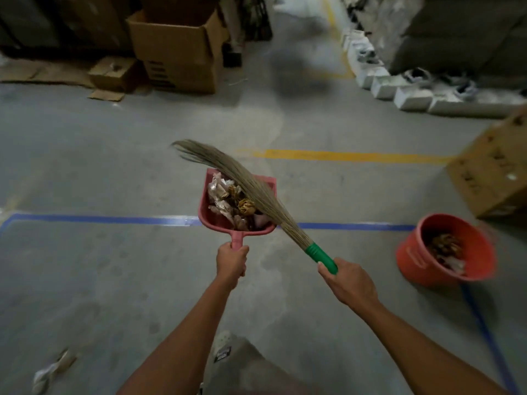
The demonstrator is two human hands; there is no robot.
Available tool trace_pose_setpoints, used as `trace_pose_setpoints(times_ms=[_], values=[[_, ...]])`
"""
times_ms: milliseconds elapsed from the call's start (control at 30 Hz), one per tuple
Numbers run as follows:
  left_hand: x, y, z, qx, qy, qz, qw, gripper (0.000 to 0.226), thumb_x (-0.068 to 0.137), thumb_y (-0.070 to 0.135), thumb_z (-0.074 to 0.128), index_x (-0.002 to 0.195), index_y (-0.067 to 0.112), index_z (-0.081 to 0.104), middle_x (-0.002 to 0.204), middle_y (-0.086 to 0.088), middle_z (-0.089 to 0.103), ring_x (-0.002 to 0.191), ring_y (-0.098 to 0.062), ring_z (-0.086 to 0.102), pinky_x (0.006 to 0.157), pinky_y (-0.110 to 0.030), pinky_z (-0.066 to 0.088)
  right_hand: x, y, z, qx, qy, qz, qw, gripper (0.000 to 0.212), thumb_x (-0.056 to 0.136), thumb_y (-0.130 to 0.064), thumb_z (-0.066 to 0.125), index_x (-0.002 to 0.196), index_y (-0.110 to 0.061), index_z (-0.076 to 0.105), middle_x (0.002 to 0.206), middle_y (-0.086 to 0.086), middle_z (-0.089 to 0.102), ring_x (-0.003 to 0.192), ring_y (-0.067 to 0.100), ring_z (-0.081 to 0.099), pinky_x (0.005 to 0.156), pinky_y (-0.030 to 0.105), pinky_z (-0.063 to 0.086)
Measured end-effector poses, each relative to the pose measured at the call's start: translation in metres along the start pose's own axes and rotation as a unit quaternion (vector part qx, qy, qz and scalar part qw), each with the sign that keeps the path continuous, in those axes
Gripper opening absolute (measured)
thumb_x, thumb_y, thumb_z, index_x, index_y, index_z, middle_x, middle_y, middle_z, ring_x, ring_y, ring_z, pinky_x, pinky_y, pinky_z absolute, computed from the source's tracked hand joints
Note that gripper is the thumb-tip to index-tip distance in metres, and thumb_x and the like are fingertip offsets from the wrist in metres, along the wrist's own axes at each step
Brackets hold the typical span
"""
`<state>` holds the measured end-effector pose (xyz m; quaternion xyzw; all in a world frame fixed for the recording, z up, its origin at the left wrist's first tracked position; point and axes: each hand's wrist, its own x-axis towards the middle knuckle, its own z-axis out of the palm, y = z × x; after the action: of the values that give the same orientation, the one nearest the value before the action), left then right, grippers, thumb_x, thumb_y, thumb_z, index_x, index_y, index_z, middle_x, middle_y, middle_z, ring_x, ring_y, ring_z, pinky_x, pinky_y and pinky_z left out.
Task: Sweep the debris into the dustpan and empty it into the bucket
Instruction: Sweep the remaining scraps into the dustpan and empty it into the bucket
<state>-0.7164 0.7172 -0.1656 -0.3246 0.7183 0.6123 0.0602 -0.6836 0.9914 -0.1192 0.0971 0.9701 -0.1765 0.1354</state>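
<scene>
My left hand (pixel 231 262) grips the handle of a pink dustpan (pixel 206 206), held above the floor at the centre of the view. Crumpled paper and brown debris (pixel 233 203) fill the pan. My right hand (pixel 349 282) grips the green handle of a straw broom (pixel 251 186), whose bristles lie across the top of the debris and reach past the pan to the upper left. An orange bucket (pixel 413 259) stands on the floor to the right, tilted toward me, with some debris inside it.
Open cardboard boxes (pixel 176 49) stand at the back left, another box (pixel 496 172) at the right above the bucket. White bags (pixel 399 89) line the back right. A scrap of litter (pixel 52 369) lies at the lower left. Blue and yellow tape lines cross the concrete floor.
</scene>
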Motion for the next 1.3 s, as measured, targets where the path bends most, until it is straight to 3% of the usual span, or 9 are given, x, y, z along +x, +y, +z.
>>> trace_pose_setpoints(times_ms=[167, 367, 500, 633, 767, 967, 1067, 1300], values=[[0.02, 0.033, 0.086, 0.068, -0.072, 0.016, 0.995, 0.011, 0.087, 0.009, 0.061, 0.079, 0.007, 0.053, 0.064, -0.011, 0.052, 0.044, -0.02, 0.044, 0.039, -0.026, 0.037, 0.025, 0.063, -0.016, 0.034, 0.018, 0.09, 0.995, 0.05, 0.086, -0.072, 0.041, 0.075, -0.025, 0.053, 0.067, -0.003, 0.06, 0.06, 0.016, 0.059, 0.052, 0.027, 0.042], [0.067, 0.07, 0.202, 0.142, -0.16, 0.04, 0.976, 0.009, 0.089, 0.012, 0.061, 0.088, 0.007, 0.053, 0.067, -0.011, 0.053, 0.048, -0.019, 0.047, 0.04, -0.027, 0.039, 0.071, 0.121, -0.034, 0.067, 0.032, 0.195, 0.978, 0.052, 0.085, -0.074, 0.04, 0.081, -0.025, 0.057, 0.075, 0.0, 0.064, 0.07, 0.023, 0.064, 0.062, 0.033, 0.054], [0.091, 0.09, 0.283, 0.177, -0.218, 0.046, 0.959, 0.013, 0.09, 0.011, 0.06, 0.096, 0.002, 0.055, 0.066, -0.011, 0.052, 0.046, -0.019, 0.046, 0.039, -0.027, 0.038, 0.101, 0.151, -0.056, 0.084, 0.047, 0.256, 0.962, 0.045, 0.089, -0.066, 0.047, 0.092, -0.024, 0.063, 0.085, 0.006, 0.069, 0.079, 0.028, 0.066, 0.065, 0.032, 0.052], [0.1, 0.109, 0.357, 0.219, -0.271, 0.064, 0.935, 0.009, 0.09, 0.01, 0.06, 0.093, 0.002, 0.057, 0.064, -0.01, 0.051, 0.044, -0.019, 0.045, 0.04, -0.028, 0.039, 0.116, 0.183, -0.073, 0.09, 0.048, 0.334, 0.937, 0.046, 0.092, -0.064, 0.047, 0.094, -0.021, 0.063, 0.085, 0.005, 0.065, 0.072, 0.024, 0.057, 0.062, 0.029, 0.044], [0.091, 0.12, 0.424, 0.26, -0.324, 0.083, 0.906, 0.009, 0.089, 0.01, 0.06, 0.089, 0.004, 0.055, 0.063, -0.009, 0.05, 0.044, -0.019, 0.045, 0.04, -0.028, 0.038, 0.114, 0.218, -0.084, 0.106, 0.068, 0.39, 0.912, 0.045, 0.092, -0.064, 0.046, 0.088, -0.021, 0.06, 0.076, 0.002, 0.061, 0.067, 0.022, 0.056, 0.059, 0.029, 0.042], [0.058, 0.12, 0.526, 0.304, -0.386, 0.095, 0.866, 0.008, 0.088, 0.009, 0.061, 0.084, 0.006, 0.055, 0.061, -0.008, 0.048, 0.042, -0.018, 0.043, 0.039, -0.026, 0.037, 0.11, 0.292, -0.088, 0.131, 0.102, 0.44, 0.883, 0.045, 0.089, -0.066, 0.044, 0.078, -0.023, 0.053, 0.068, 0.001, 0.06, 0.063, 0.022, 0.06, 0.057, 0.032, 0.051], [0.037, 0.117, 0.574, 0.326, -0.397, 0.09, 0.853, 0.013, 0.087, 0.01, 0.061, 0.079, 0.008, 0.052, 0.061, -0.008, 0.049, 0.042, -0.018, 0.043, 0.039, -0.026, 0.037, 0.108, 0.334, -0.093, 0.146, 0.097, 0.459, 0.871, 0.044, 0.09, -0.065, 0.044, 0.079, -0.023, 0.054, 0.066, -0.001, 0.058, 0.062, 0.018, 0.059, 0.057, 0.03, 0.05], [-0.008, 0.11, 0.68, 0.371, -0.435, 0.064, 0.818, 0.012, 0.09, 0.013, 0.063, 0.086, 0.007, 0.053, 0.066, -0.01, 0.051, 0.045, -0.019, 0.044, 0.039, -0.025, 0.035, 0.107, 0.417, -0.106, 0.188, 0.081, 0.508, 0.837, 0.046, 0.092, -0.066, 0.044, 0.088, -0.021, 0.058, 0.071, -0.001, 0.061, 0.065, 0.016, 0.061, 0.058, 0.029, 0.05]])
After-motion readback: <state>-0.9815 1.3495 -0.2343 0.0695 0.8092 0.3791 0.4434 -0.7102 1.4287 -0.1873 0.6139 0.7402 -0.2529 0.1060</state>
